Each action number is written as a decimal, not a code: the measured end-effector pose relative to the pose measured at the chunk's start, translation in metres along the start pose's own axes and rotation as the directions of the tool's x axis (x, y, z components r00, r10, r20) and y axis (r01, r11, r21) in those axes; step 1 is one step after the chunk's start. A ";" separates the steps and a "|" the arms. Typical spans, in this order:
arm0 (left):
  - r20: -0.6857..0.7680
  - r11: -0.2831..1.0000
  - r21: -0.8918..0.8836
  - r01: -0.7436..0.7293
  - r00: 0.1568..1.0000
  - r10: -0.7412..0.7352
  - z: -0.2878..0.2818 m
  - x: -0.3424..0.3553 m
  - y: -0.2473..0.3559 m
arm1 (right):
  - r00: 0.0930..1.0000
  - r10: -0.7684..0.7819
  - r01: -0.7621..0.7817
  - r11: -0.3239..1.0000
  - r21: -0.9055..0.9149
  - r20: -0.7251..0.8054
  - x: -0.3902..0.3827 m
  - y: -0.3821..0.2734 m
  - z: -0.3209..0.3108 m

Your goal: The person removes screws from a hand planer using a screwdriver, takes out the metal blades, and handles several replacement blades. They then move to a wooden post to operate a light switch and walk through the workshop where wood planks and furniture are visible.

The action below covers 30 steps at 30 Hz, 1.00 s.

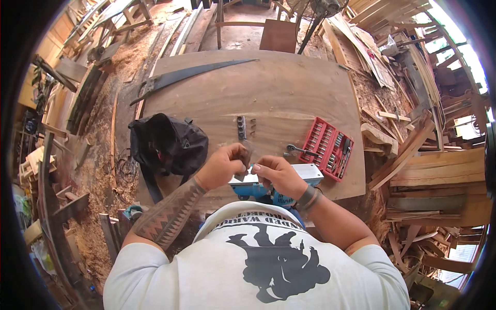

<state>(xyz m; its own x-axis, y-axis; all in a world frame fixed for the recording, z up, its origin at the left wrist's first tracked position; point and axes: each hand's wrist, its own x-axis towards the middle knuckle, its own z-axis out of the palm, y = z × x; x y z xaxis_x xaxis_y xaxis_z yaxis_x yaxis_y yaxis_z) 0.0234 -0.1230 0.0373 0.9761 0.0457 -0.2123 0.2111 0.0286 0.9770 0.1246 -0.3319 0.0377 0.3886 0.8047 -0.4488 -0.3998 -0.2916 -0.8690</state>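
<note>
Over a blue power tool (245,192) with a pale metal plate (304,173), my left hand (232,161) is closed on a small thin greyish piece (245,153), too unclear to name. My right hand (271,172) is beside it, thumb and fingers pinched close to that piece; what is between them is hidden. Just above lie a dark bar with holes (241,127) and several small metal bits (252,126). An open red socket set (324,150) and a ratchet (294,149) lie to the right, on the plywood board (222,88).
A black bag (168,147) lies at the board's left and a handsaw (181,77) along its upper left. Lumber piles (423,175), timber pieces (54,201) and wood shavings surround the board. A standing fan (325,8) and a brown panel (278,35) are beyond it.
</note>
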 end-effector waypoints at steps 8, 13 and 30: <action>0.042 0.855 -0.503 0.127 0.992 -0.123 0.010 -0.009 0.040 | 0.999 -0.037 0.038 0.988 -0.148 0.009 -0.003 -0.002 -0.005; 0.031 0.855 -0.513 0.082 0.997 -0.077 0.014 -0.014 0.051 | 0.999 -0.001 0.007 0.989 -0.148 0.037 -0.008 0.010 -0.008; -0.135 0.892 0.002 0.452 0.884 -0.447 -0.081 0.067 -0.149 | 0.956 0.082 0.053 0.896 -0.440 0.280 -0.031 -0.011 0.004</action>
<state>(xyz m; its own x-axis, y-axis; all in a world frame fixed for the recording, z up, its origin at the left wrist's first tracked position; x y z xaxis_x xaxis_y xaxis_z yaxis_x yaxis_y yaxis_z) 0.0530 -0.0428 -0.1241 0.7616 0.1629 -0.6272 0.6295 0.0437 0.7758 0.1135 -0.3514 0.0622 0.1062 0.8909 -0.4416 0.0274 -0.4466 -0.8943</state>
